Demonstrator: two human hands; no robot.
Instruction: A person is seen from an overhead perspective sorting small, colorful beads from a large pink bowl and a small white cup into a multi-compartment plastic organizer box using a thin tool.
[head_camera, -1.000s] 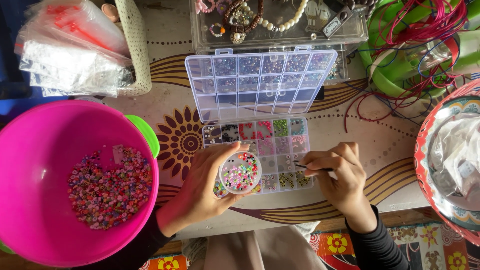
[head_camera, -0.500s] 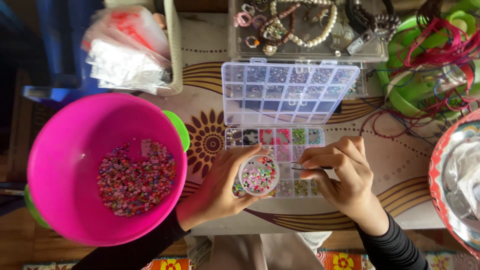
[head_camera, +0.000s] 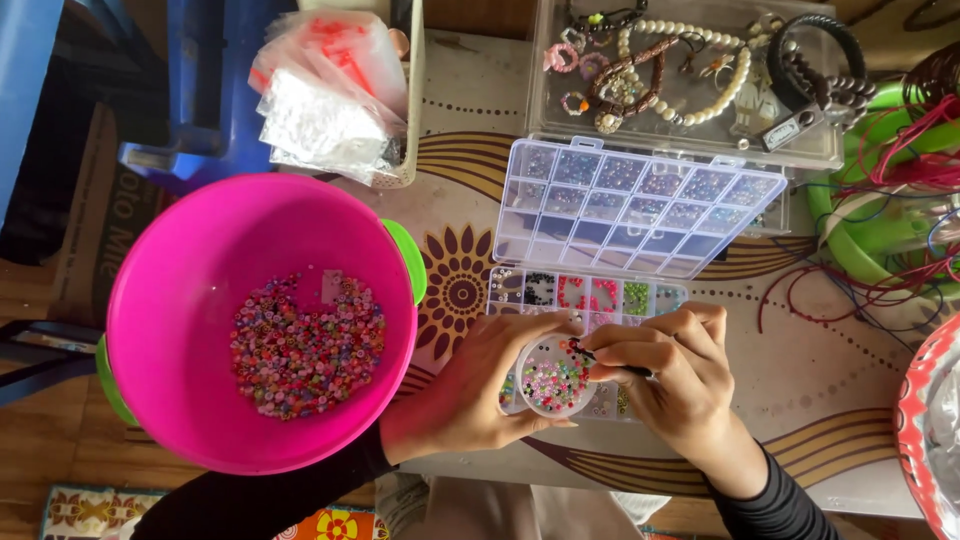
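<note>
My left hand (head_camera: 470, 395) cups a small round clear dish (head_camera: 553, 378) full of mixed coloured beads, held just above the near edge of an open compartment bead box (head_camera: 590, 300). My right hand (head_camera: 675, 375) pinches a thin dark needle-like tool (head_camera: 605, 360) whose tip touches the dish's right rim. The box's clear lid (head_camera: 630, 205) stands open behind it. Both sleeves are dark.
A big pink bowl (head_camera: 200, 260) holding a heap of mixed beads sits at the left over a green one. Plastic bags (head_camera: 325, 95) lie in a basket at the back left. A clear tray of bracelets and pearls (head_camera: 690, 75), green hoops with red cords (head_camera: 890, 210) and a red-rimmed basket (head_camera: 925, 430) fill the right.
The camera view has shifted, so everything sits further right in the frame. My right hand has closed in on the dish and the tool tip now reaches its rim.
</note>
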